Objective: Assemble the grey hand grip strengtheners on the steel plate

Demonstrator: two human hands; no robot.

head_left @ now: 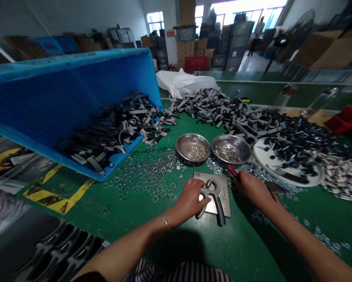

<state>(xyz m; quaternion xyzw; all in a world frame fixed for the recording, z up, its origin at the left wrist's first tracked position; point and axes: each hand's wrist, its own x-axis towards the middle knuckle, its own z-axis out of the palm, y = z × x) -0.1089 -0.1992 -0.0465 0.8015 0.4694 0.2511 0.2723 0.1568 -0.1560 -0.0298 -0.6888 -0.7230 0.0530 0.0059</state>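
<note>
My left hand (190,197) is closed around the left side of a grey hand grip strengthener (215,196), with its thumb and fingers on the frame. A small coil spring (208,184) shows near its top, and its black-padded handle points toward me. It rests on a square metal plate (225,192). To the right of the plate, my right hand (251,186) is wrapped round a tool with a red end (231,170). Its working end is hidden. A dark, hammer-like head (272,188) shows by the wrist; I cannot tell whether it belongs to that tool.
Two steel bowls (183,156) of small metal parts stand beyond the plate, beside a white tray (315,178) of black-headed screws. Loose rings (155,184) cover the left. A tipped blue crate (76,82) spills grey handles, and more lie heaped (214,103) behind. A person (256,35) stands far off.
</note>
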